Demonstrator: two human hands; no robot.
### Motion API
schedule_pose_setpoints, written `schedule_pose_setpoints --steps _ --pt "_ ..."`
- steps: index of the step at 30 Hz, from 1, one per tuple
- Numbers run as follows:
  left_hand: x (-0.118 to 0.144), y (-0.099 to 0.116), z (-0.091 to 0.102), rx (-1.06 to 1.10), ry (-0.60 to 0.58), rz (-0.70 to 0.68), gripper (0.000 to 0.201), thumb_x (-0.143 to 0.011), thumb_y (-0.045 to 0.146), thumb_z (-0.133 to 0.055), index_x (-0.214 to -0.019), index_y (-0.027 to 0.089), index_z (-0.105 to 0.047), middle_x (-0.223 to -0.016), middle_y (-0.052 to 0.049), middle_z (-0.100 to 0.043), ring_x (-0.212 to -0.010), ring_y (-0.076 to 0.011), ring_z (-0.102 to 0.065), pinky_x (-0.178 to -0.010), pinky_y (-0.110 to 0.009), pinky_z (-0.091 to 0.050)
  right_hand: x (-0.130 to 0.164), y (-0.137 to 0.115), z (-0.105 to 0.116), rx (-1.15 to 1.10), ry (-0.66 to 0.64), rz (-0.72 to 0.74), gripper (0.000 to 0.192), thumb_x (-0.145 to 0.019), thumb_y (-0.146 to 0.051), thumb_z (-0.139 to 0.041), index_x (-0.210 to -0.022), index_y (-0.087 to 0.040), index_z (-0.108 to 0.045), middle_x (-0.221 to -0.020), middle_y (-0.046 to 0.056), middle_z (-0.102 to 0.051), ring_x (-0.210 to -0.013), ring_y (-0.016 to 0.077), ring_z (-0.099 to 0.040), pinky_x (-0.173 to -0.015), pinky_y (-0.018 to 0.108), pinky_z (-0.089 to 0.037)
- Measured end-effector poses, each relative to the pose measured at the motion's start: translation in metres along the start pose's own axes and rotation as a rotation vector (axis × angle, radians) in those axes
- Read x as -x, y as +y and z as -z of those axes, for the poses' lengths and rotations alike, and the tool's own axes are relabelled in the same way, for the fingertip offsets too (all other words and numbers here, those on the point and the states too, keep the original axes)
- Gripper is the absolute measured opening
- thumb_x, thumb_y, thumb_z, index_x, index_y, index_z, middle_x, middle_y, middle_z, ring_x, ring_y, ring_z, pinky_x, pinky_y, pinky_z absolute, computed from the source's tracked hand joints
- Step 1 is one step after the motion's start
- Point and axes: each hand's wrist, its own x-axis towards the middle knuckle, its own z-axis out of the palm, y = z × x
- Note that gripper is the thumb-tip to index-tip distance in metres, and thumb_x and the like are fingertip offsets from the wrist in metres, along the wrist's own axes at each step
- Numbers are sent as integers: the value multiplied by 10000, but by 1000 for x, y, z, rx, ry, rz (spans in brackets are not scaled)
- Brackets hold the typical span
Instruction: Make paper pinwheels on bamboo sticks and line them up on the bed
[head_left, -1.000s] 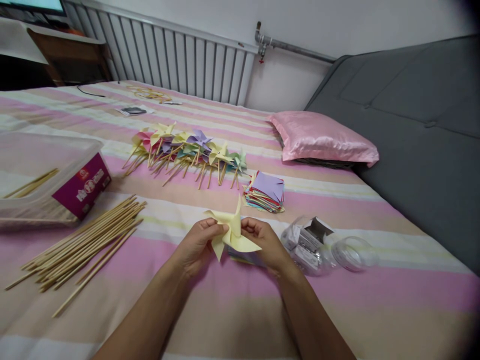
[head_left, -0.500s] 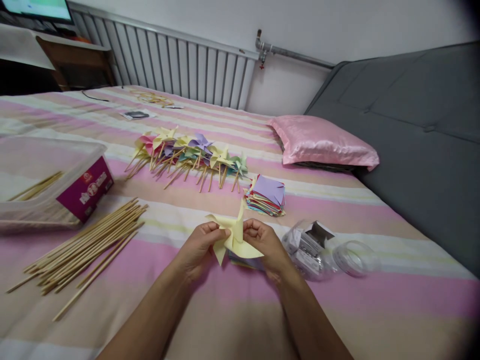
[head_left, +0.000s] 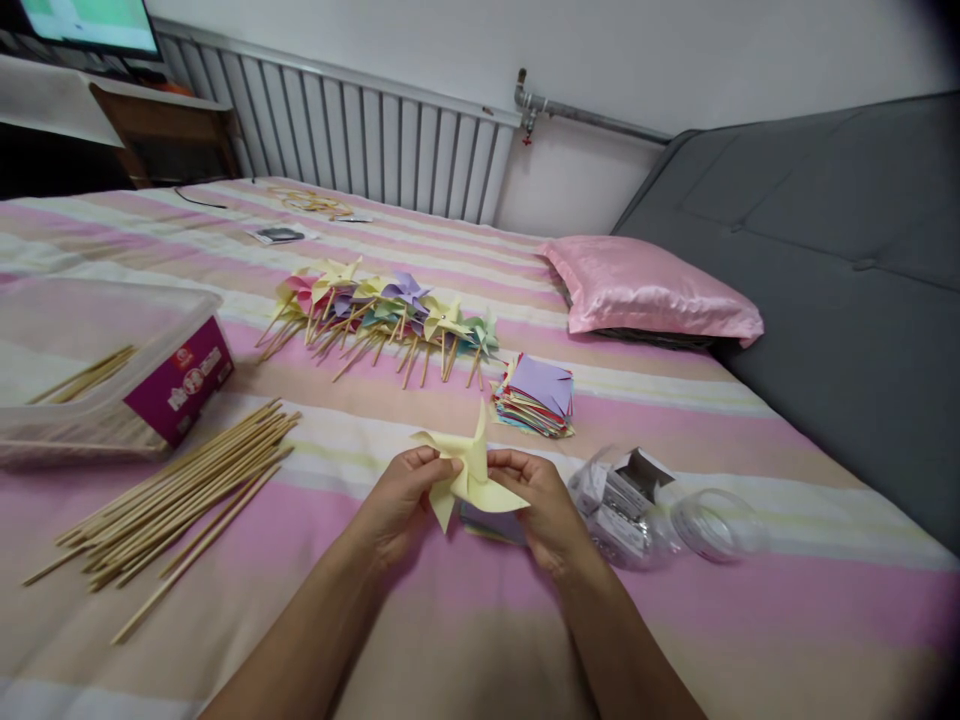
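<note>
Both bare forearms reach in from the bottom edge, angled toward each other. The left hand (head_left: 396, 497) sits knuckles up, wrist low, thumb and fingers (head_left: 424, 462) pinched together at the tips. The right hand (head_left: 541, 504) faces it, fingers curled inward and nipped shut too. Fingertips of the two hands are close, not touching.

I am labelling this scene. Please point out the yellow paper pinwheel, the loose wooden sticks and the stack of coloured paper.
yellow paper pinwheel (head_left: 472, 478), head view, centre fold.
loose wooden sticks (head_left: 180, 495), head view, mid-bundle.
stack of coloured paper (head_left: 538, 385), head view, purple top sheet.
</note>
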Motion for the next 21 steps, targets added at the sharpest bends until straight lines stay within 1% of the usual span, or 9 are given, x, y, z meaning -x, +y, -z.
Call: schedule_pose_setpoints --steps 2,7,11,15,21 --pt "-1 -1 1 -7 -3 -4 151 -545 144 -769 -557 113 -621 -508 -16 -620 -447 -106 -537 -464 -210 -424 -1 1 0 5 -6 1 282 -548 -305 -805 -769 -159 -707 -724 44 -712 -643 152 -640 -644 262 -477" --pt "-3 -2 4 -14 -29 -5 124 -582 151 -749 -654 93 -666 -577 -42 -657 -483 -118 -562 -487 -217 -439 -3 3 1 18 17 -17 338 -495 -327 -829 -756 -160 -697 -713 50 -711 -634 173 -650 -648 291 -488" --pt "-4 -2 4 14 -48 0 116 -578 128 -754 -646 86 -669 -577 -41 -662 -497 -109 -566 -514 -204 -450 -2 3 1 10 29 -23 353 -513 -351 -822 -770 -148 -692 -710 47 -708 -630 160 -646 -627 265 -473" --pt "-4 -3 4 30 -49 -1 116 -576 120 -761 -634 83 -668 -568 -40 -660 -503 -101 -566 -526 -190 -450 -2 3 -2 -29 15 -13 324 -539 -349 -811 -760 -154 -677 -704 29 -700 -608 138 -629 -602 236 -452" --pt "-5 -6 5 40 -50 -15 139 -579 138 -763 -672 76 -680 -589 -48 -668 -520 -109 -575 -536 -197 -452 -2 4 -3 -69 10 -15 307 -574 -356 -792 -774 -161 -666 -728 28 -692 -609 127 -611 -608 236 -446"
